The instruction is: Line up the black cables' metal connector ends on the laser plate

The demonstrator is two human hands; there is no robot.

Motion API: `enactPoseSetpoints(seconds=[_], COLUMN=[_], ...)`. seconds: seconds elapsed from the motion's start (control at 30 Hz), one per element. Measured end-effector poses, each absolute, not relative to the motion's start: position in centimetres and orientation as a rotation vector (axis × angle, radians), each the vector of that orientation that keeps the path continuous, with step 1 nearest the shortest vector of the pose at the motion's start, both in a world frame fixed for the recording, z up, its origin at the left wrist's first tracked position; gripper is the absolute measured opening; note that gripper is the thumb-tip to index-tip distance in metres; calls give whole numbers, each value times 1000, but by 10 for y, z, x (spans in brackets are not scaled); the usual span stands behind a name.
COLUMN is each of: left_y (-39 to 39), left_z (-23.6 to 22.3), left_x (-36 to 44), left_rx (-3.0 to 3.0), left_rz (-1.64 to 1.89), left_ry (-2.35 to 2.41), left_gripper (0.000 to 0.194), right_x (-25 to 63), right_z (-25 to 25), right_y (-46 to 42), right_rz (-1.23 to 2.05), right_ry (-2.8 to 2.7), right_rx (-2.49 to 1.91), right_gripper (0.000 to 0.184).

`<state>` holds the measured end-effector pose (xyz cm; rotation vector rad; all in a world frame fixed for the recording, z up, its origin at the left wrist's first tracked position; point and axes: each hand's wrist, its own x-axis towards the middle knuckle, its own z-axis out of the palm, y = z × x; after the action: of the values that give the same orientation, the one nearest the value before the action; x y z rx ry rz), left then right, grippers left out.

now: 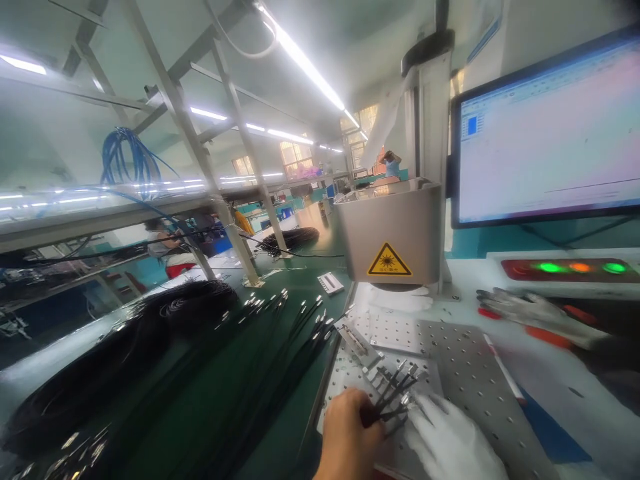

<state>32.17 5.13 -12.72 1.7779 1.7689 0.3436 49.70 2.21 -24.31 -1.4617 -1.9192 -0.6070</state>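
Observation:
My bare left hand (350, 430) is closed around a bunch of black cables (387, 397) with silvery metal connectors at their ends. My right hand (447, 430), in a white glove, is against the connector ends on the right of the bunch; its fingertips are blurred, so I cannot tell whether they pinch one. Both hands are over a perforated metal plate (470, 373). Just beyond the connectors, a small metal fixture (357, 340) is on the plate. Above it stands a grey machine housing (393, 233) with a yellow laser warning label (390, 260).
Many black cables with metal ends (295, 333) lie on the green mat left of the plate, beside a large cable coil (150, 327). At right are a monitor (550, 133), a lit button panel (570, 268), work gloves (540, 313) and a pen (505, 370). People are in the background.

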Motion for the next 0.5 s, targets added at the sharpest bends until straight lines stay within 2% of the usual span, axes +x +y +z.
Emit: enactPoseSetpoints(seconds=[0.13,0.27,0.33,0.43,0.5], left_y=[51,53,56,59,61], left_z=[-126,-128,-130,-134,-137], left_x=[322,320,317,315,316], left_rx=[1703,1674,1674,1637,1603], left_rz=[387,395,396,395,387], left_ry=[1749,1722,1718,1707,1708], left_gripper=[15,15,14,15,19], right_x=[496,488,483,480,478], right_z=[-231,-227,-230,-233,-231], right_y=[23,28,32,36,38], right_rz=[-761,-802,-777,-635,-545], right_ry=[-1909,-1764,-1680,-1773,-1857], right_rx=[-1354,-1305,-1301,-1407,-1487], right_gripper=[25,34,37,28,30])
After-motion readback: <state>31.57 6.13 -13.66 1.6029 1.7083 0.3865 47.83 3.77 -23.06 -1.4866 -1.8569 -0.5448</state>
